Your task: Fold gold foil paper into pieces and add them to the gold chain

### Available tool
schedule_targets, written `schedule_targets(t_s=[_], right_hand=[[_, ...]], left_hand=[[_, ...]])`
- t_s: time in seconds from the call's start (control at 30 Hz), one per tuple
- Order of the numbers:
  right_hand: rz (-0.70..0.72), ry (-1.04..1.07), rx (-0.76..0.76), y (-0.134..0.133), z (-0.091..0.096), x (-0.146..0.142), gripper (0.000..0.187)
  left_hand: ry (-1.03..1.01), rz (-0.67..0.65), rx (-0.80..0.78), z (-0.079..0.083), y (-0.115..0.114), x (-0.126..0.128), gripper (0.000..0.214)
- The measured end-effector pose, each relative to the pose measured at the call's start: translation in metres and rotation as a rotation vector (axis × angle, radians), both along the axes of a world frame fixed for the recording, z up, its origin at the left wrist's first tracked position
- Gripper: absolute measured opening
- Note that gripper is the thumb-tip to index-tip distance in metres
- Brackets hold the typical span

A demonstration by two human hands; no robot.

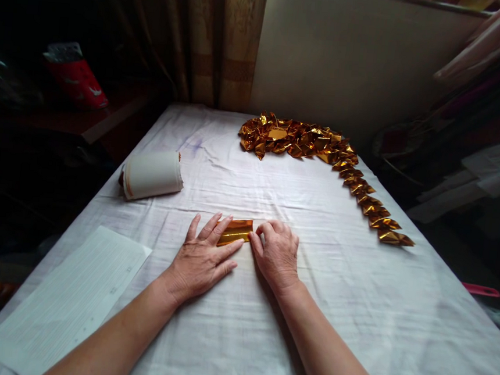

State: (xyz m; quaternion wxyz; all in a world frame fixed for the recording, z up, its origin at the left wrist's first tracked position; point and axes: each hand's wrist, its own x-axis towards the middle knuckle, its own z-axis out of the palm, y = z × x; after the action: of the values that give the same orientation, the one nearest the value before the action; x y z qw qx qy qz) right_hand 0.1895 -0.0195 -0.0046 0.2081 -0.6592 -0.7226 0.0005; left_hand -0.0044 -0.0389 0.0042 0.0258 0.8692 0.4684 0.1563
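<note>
A small folded piece of gold foil paper (236, 230) lies on the white cloth near the middle of the table. My left hand (202, 259) lies flat on its left part, fingers stretched out over the foil. My right hand (276, 253) has its fingers curled and pinched at the foil's right edge. A row of finished folded gold pieces (374, 210) runs along the right side and ends in a heap of them (296, 138) at the far end.
A roll of white-backed paper (151, 174) lies at the left. A lined white sheet (69, 300) sits at the near left corner. The cloth-covered table (353, 313) stands against a curtain and wall. A red object (78, 79) rests on a dark shelf at left.
</note>
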Motion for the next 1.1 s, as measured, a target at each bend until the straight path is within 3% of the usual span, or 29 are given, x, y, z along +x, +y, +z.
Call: schedule_targets(t_s=[0.2,0.47,0.7,0.8,0.87,0.93,1.0,1.1], right_hand=[[-0.005,0.0,0.006,0.0,0.0,0.0,0.016],[-0.006,0.003,-0.015,0.0,0.003,0.0,0.017],[0.002,0.023,-0.001,0.001,-0.001,0.002,0.014],[0.022,0.076,0.082,-0.002,0.0,0.003,0.014],[0.12,0.116,0.16,-0.006,0.002,0.001,0.024],[0.322,0.117,0.176,-0.011,0.005,-0.004,0.032],[0.528,0.065,0.089,-0.016,0.005,-0.012,0.038],[0.576,-0.026,-0.096,-0.02,0.004,-0.019,0.045]], left_hand=[[0.045,0.059,-0.046,-0.002,-0.004,-0.007,0.045],[0.098,0.132,-0.04,0.0,-0.016,-0.037,0.041],[0.104,0.123,-0.006,0.001,-0.017,-0.044,0.04],[0.107,0.092,0.012,0.003,-0.015,-0.04,0.037],[0.113,0.062,0.013,0.005,-0.013,-0.038,0.036],[0.119,0.028,0.003,0.007,-0.008,-0.037,0.036],[0.117,-0.002,-0.003,0.007,-0.003,-0.036,0.038],[0.109,-0.03,0.001,0.007,0.004,-0.036,0.039]])
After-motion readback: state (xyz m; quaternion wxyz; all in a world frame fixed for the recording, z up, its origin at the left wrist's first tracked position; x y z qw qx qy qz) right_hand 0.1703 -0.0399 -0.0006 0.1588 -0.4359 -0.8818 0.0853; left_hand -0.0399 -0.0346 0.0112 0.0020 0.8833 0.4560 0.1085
